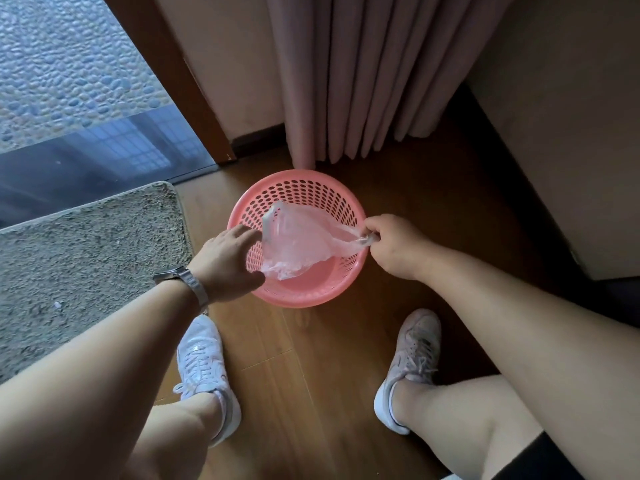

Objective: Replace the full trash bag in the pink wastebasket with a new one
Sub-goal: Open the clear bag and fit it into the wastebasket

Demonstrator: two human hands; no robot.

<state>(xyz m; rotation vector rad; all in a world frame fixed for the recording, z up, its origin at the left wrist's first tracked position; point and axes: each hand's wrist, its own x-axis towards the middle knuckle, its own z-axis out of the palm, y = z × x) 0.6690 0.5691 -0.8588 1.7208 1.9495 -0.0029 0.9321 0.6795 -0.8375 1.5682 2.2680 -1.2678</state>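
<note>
Clear new trash bag (pixel 294 242) stretched crosswise above the mouth of the empty pink wastebasket (pixel 304 299), long axis running left to right between the two grips. Right hand (pixel 391 245) pinched shut on the bunched corner over the right rim; left hand (pixel 225 263) at the left rim, fingers curled by the other edge, contact hidden. Probably next: spreading the mouth open, both hands equally near.
</note>
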